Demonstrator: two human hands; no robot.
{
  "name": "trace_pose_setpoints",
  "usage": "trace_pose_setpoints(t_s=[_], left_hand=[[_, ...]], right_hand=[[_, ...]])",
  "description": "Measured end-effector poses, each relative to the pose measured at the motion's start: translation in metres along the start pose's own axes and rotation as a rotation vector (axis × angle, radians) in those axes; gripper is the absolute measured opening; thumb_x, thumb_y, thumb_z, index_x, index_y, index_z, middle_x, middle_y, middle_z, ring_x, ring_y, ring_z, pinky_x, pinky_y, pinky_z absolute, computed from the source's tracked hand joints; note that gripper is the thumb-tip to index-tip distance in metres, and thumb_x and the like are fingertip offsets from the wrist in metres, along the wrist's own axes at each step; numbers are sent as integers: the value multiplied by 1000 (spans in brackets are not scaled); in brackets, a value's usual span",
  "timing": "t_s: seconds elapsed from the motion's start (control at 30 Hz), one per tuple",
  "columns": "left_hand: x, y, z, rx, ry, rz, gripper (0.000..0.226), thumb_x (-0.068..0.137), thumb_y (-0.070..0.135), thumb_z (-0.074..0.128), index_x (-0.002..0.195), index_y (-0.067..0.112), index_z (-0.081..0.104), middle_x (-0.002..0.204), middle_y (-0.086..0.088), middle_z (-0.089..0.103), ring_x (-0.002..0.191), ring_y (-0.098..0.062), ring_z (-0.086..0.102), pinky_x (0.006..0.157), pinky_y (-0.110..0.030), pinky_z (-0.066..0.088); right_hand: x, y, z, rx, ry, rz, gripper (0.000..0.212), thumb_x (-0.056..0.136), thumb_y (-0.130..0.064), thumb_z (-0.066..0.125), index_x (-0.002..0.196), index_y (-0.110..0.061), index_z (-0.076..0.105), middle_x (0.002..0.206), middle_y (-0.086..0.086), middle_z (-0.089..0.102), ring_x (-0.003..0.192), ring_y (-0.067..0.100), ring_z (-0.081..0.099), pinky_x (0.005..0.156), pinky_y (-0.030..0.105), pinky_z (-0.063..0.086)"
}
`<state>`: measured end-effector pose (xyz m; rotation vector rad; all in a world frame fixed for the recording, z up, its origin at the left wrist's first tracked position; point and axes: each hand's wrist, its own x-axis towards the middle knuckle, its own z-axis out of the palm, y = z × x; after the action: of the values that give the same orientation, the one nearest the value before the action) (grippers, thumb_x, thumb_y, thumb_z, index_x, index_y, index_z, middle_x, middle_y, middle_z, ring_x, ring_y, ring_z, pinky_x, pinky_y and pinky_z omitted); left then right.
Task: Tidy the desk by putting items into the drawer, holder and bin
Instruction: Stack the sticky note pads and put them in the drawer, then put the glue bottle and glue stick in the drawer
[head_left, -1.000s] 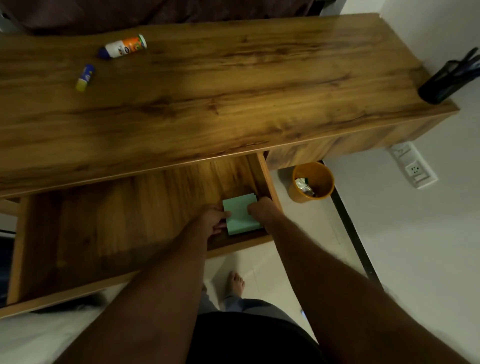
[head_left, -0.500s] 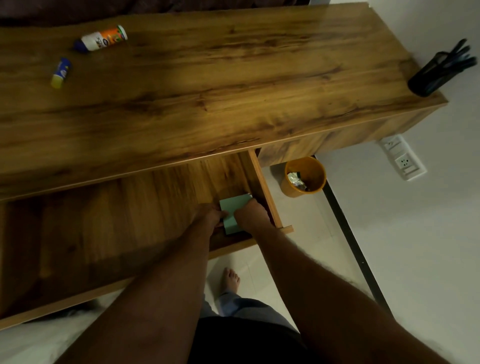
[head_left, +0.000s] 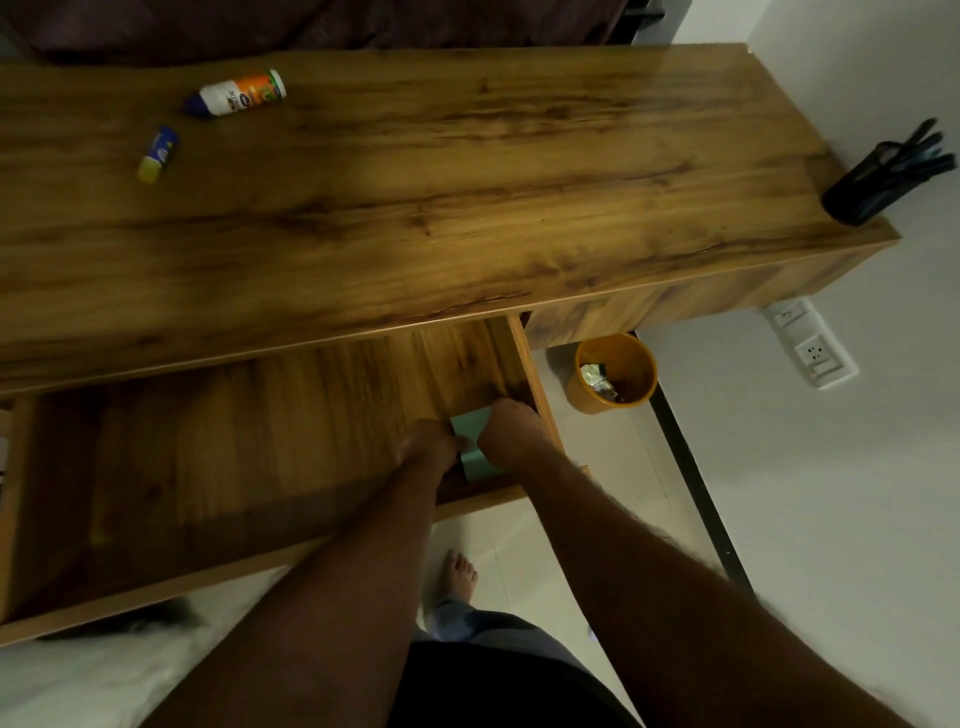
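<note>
- Two hands, left hand (head_left: 428, 444) and right hand (head_left: 511, 431), grip a green notepad (head_left: 475, 441) inside the drawer (head_left: 208, 467), at 5 o'clock.
- Next, likely: release it, then fetch the glue bottle (head_left: 239, 93) at 11 o'clock on the worktop (head_left: 467, 182).

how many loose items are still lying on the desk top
2. A glue bottle lies on its side at the far left, and a small glue stick lies just nearer and left of it. The black pen holder stands at the right end.
</note>
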<state>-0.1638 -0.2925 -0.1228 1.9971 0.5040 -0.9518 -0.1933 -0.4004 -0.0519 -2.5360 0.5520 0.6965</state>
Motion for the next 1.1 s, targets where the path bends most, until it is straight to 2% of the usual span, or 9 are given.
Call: trace_pose_setpoints(t_s=[0.07,0.17,0.27,0.33,0.43,0.7,0.83,0.97,1.1], left_hand=[[-5,3,-4,-47,-54,13,42,84,14,71,121,-3,62,117,-17,65,110,-34,63,91,-42,54],[-23,9,-11,-158,-99,23,33,89,9,66,116,-10,59,112,-18,63,107,-35,63,63,-30,56],[-37,15,-26,-99,-95,70,20,92,16,63,103,0,64,98,-16,64,71,-19,68,45,-25,48],[-39,19,-41,-75,-46,146,11,90,19,64,90,8,66,84,-12,64,56,-14,61,48,-23,45],[-45,31,-64,9,31,226,13,87,25,65,82,13,68,86,-12,71,77,-26,69,62,-29,49],[-71,60,-143,216,318,372,29,89,42,60,101,19,73,103,-8,73,98,-26,68,87,-36,55],[-81,59,-186,218,454,374,27,88,45,59,100,24,73,105,-2,72,100,-22,66,79,-25,48],[-84,54,-229,154,559,340,26,86,45,61,101,27,74,103,-1,73,98,-21,67,78,-26,47],[-81,49,-266,78,604,332,30,89,44,61,107,23,72,97,-3,72,91,-21,68,83,-32,54]], right_hand=[[1,-1,-1,-7,15,-28,27,90,-16,63,114,-3,60,116,13,65,107,27,64,89,35,53],[2,-6,-6,20,19,-63,23,89,-12,62,110,-4,62,112,13,66,104,27,64,91,37,54],[5,-17,-12,4,40,-119,19,92,-12,57,108,-4,62,110,13,67,104,28,65,90,38,55],[8,-26,-16,-8,68,-154,19,93,-14,55,107,-5,64,108,13,68,102,29,66,82,35,54],[12,-43,-25,22,68,-193,20,89,-17,59,106,-9,67,104,9,69,98,26,67,74,31,52],[25,-98,-51,125,94,-415,24,89,-35,62,108,-22,70,106,2,71,99,22,65,81,28,50],[26,-128,-56,101,115,-527,19,90,-27,58,99,-15,68,109,11,70,103,29,63,79,25,43],[26,-160,-59,145,127,-604,17,88,-21,58,98,-14,70,105,10,70,100,28,64,74,22,40],[33,-196,-58,139,126,-651,26,86,-22,59,108,-14,70,114,8,69,109,27,62,85,26,44]])
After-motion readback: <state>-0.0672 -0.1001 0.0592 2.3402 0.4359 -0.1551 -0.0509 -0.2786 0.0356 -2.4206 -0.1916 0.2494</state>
